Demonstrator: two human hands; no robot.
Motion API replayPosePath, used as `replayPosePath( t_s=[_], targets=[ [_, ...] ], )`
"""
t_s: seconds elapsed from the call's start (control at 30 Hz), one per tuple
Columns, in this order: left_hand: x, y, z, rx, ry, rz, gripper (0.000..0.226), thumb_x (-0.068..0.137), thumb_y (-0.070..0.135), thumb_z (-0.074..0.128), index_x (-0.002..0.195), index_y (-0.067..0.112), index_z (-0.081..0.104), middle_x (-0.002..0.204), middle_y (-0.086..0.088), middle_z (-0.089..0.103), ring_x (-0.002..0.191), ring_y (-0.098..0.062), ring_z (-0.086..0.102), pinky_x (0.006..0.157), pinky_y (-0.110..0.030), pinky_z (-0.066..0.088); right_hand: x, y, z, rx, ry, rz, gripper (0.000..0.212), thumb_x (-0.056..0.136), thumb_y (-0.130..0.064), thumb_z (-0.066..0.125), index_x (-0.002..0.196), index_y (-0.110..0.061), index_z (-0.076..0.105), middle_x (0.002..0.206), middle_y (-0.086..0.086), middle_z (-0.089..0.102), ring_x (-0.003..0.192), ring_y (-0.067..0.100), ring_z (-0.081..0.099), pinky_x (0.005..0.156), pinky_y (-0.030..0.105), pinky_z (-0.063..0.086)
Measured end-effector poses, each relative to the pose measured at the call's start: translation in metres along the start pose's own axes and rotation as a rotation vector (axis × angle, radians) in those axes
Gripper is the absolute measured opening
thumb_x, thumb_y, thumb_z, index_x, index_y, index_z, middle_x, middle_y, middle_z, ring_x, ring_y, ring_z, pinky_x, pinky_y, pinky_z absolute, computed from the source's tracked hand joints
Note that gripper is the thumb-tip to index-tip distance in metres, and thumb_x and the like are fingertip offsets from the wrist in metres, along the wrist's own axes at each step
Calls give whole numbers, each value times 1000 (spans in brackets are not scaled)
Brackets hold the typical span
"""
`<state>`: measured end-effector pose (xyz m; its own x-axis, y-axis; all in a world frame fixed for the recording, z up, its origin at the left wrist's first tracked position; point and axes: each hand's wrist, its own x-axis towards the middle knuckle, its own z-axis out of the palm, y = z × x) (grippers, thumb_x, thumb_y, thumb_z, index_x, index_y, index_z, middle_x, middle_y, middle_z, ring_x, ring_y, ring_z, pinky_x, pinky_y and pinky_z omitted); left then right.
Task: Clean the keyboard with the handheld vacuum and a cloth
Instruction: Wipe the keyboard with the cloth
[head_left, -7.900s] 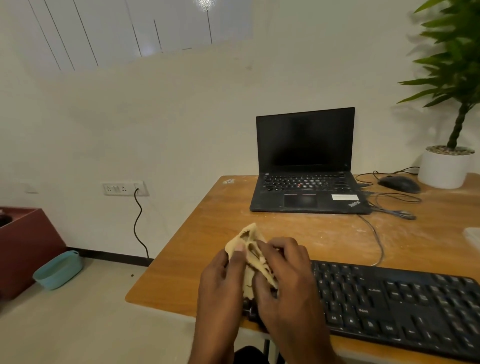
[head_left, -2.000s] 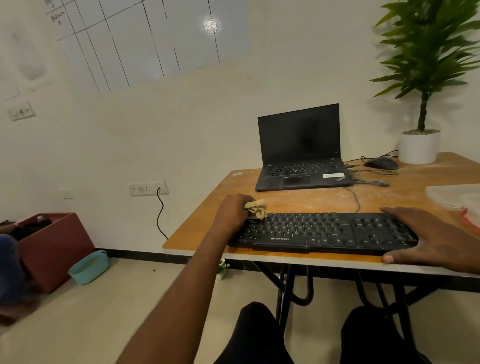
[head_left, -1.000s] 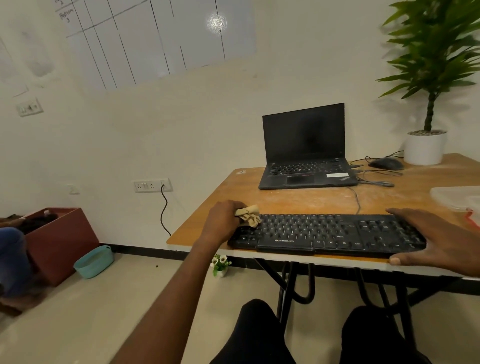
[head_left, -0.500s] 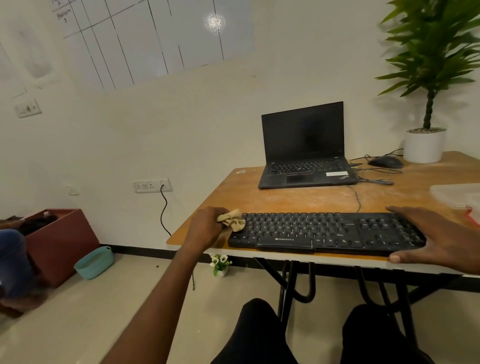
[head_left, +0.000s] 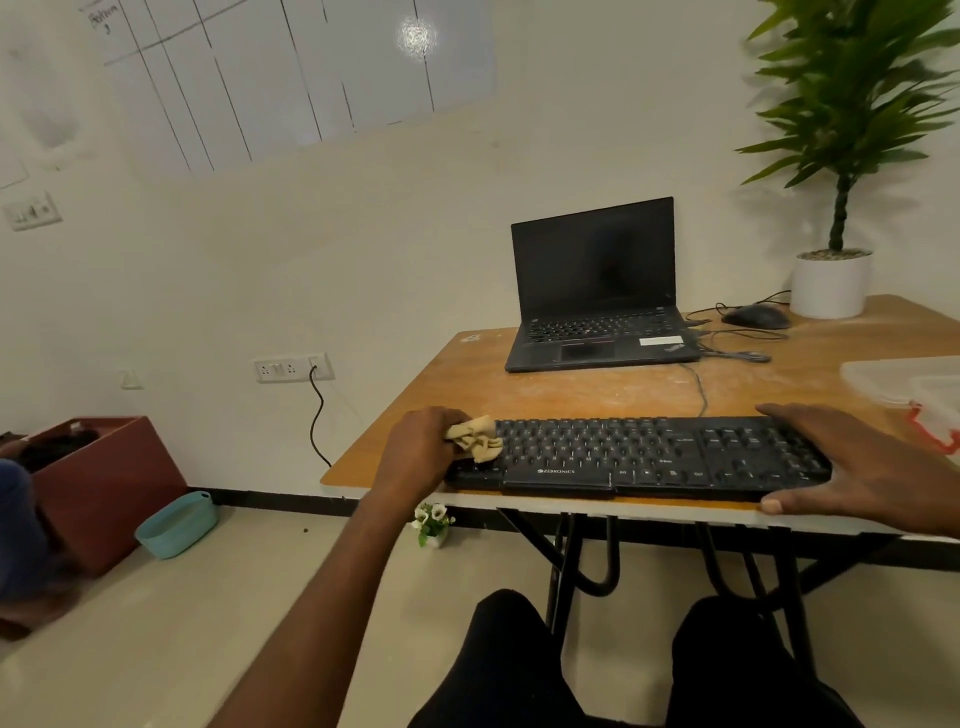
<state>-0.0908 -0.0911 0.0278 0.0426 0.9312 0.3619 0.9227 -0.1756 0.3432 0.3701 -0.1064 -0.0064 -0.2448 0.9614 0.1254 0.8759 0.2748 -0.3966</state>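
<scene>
Beige cloth (head_left: 475, 439), bunched in the left hand (head_left: 418, 449), presses onto the left end keys of the black keyboard (head_left: 639, 457) at the desk's near edge. The right hand (head_left: 852, 462) lies flat, fingers spread, apparently steadying the other end. Behind stand a laptop (head_left: 597, 291) and its trailing cable (head_left: 698, 384).

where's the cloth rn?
Head view: the cloth is bunched in the left hand, on the left end of the keyboard, near the table's front-left corner.

Left hand (head_left: 423, 447) presses crumpled cloth (head_left: 475, 439) on keyboard (head_left: 639, 457) left end; right hand (head_left: 852, 462) rests flat on right end (laptop (head_left: 597, 291) beyond).
</scene>
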Motion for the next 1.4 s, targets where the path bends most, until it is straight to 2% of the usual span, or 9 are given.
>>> replayPosePath(
  t_s=[0.07, 0.13, 0.23, 0.37, 0.57, 0.7, 0.97, 1.2, 1.4],
  targets=[
    [-7, -8, -4, -14, 8, -20, 29, 90, 9, 77, 114, 23, 80, 105, -1, 79, 86, -14, 63, 64, -24, 39, -1, -2, -2, 0, 0, -4, 115, 49, -102, 58, 145, -58, 11, 157, -3, 36, 132, 16, 41, 109, 46, 44],
    [-10, -3, -2, -27, 7, -20, 35, 91, 4, 72, 120, 24, 79, 108, 0, 79, 91, -15, 65, 68, -23, 42, -1, -4, -4, 0, 2, -5, 116, 49, -102, 58, 146, -57, 12, 157, -2, 37, 133, 16, 41, 109, 45, 43],
    [-9, 20, 9, -71, -13, 38, 41, 93, 0, 64, 124, 23, 78, 114, 0, 78, 100, -18, 67, 76, -25, 44, -2, -6, -6, -9, -1, 1, 117, 49, -102, 58, 146, -56, 12, 157, -3, 37, 132, 14, 40, 109, 43, 43],
    [-8, 41, 17, -74, 8, 90, 41, 93, 0, 66, 124, 24, 78, 114, -1, 78, 100, -19, 68, 77, -26, 47, -4, -8, -6, -24, 6, 15, 127, 48, -103, 56, 155, -48, 17, 158, -3, 36, 132, 14, 39, 108, 42, 42],
    [-15, -8, -4, -26, 38, -50, 35, 90, 2, 72, 115, 24, 81, 103, -2, 80, 94, -21, 70, 76, -32, 54, -5, -9, -5, -8, 0, 23, 129, 45, -105, 53, 154, -49, 15, 159, -2, 35, 135, 17, 39, 109, 43, 43],
    [-23, -16, -4, -80, 56, -95, 35, 90, 2, 74, 114, 26, 81, 103, 0, 80, 95, -20, 71, 75, -29, 50, -6, -9, -7, -12, -11, 24, 129, 46, -104, 54, 155, -48, 15, 160, -2, 33, 138, 19, 38, 110, 45, 42],
    [-22, 21, 12, -47, 38, 25, 53, 91, -10, 60, 130, 22, 75, 121, -3, 76, 105, -23, 66, 79, -25, 43, -7, -11, -8, -24, -24, 28, 134, 45, -104, 53, 158, -41, 17, 162, -1, 30, 139, 21, 37, 108, 42, 40],
    [-30, -12, -2, -60, 81, -30, 44, 87, -9, 67, 113, 23, 82, 103, 1, 78, 93, -21, 68, 73, -30, 48, -8, -13, -8, 0, -23, 17, 134, 45, -103, 55, 158, -41, 18, 161, -1, 32, 138, 20, 38, 107, 40, 40],
    [-24, 29, 14, -77, 24, 76, 49, 91, -9, 61, 125, 21, 77, 116, 0, 76, 92, -11, 58, 73, -24, 40, -8, -13, -10, -14, -17, 17, 134, 46, -103, 54, 158, -39, 19, 160, -1, 34, 137, 18, 38, 108, 40, 40]
  ],
)
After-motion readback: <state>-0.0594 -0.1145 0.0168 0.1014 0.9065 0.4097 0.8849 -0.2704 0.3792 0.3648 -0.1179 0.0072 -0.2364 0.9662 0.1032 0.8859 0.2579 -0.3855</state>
